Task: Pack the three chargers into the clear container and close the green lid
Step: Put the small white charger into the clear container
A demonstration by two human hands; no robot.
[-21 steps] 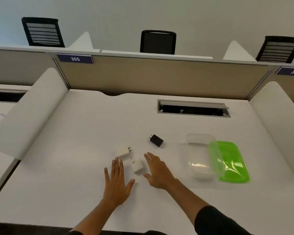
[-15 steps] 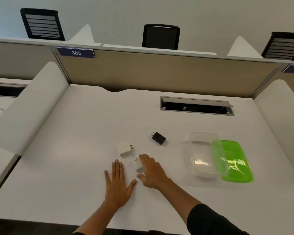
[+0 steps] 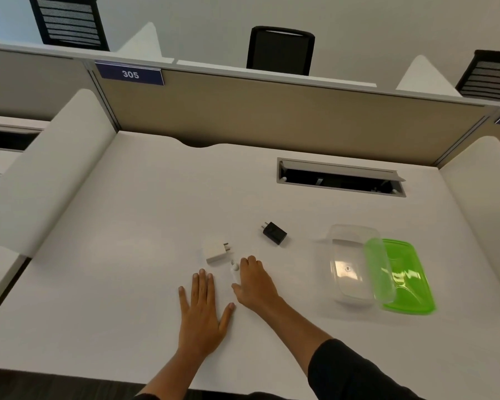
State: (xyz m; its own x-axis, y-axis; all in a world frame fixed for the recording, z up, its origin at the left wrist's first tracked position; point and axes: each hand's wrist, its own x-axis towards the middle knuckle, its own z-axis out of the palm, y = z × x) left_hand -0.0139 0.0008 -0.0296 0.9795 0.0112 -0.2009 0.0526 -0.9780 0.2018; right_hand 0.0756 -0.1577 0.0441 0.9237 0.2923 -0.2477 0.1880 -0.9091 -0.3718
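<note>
Three chargers lie on the white desk (image 3: 127, 284). A white charger (image 3: 215, 251) rests with its prongs pointing right. A black charger (image 3: 274, 232) sits further back and to the right. My right hand (image 3: 254, 284) covers most of a second, smaller white charger (image 3: 234, 272), fingers and thumb curled around it while it still touches the desk. My left hand (image 3: 204, 310) lies flat, fingers spread, holding nothing. The clear container (image 3: 351, 264) stands open at the right, its rim overlapping the green lid (image 3: 406, 278) lying beside it.
An open cable slot (image 3: 341, 177) is set into the desk behind the container. White side dividers (image 3: 41, 180) flank the desk, and a beige partition (image 3: 272, 111) closes the back. Black chairs stand beyond it.
My right hand has slid left over the smaller white charger and closed around it. My left hand has stayed flat in place.
</note>
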